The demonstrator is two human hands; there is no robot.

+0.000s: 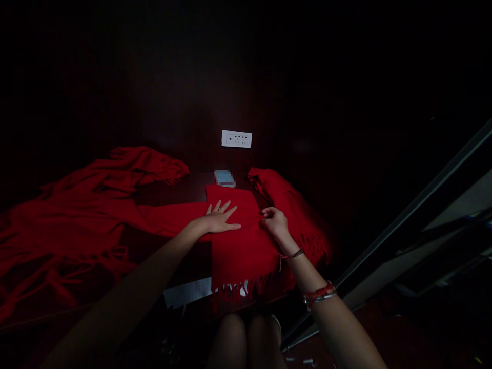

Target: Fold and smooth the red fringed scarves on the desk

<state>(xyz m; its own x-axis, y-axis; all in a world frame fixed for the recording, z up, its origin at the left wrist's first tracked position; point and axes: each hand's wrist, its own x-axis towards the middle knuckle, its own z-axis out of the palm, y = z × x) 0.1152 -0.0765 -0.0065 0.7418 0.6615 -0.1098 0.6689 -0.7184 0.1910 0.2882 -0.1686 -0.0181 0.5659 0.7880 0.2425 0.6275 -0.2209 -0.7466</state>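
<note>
A red fringed scarf (238, 256) lies spread in front of me on a dark table, its tassels hanging toward my knees. My left hand (220, 220) rests flat on it with the fingers spread; a ring shows on one finger. At the scarf's right side, my right hand (275, 223) is closed, thumb and fingers pinching the red cloth. Bracelets circle my right wrist and forearm. Beyond that hand is a bunched red scarf (292, 205) with fringe. To the left spreads a larger heap of red fringed cloth (69, 220), and a red strip runs from it toward my left hand.
A white socket panel (237, 139) sits on the dark wall ahead. Below it lies a blurred-out pale blue rectangular item (224, 178). White paper (188, 292) sticks out under the scarf near the table edge. A diagonal metal-edged frame (407, 200) stands at the right.
</note>
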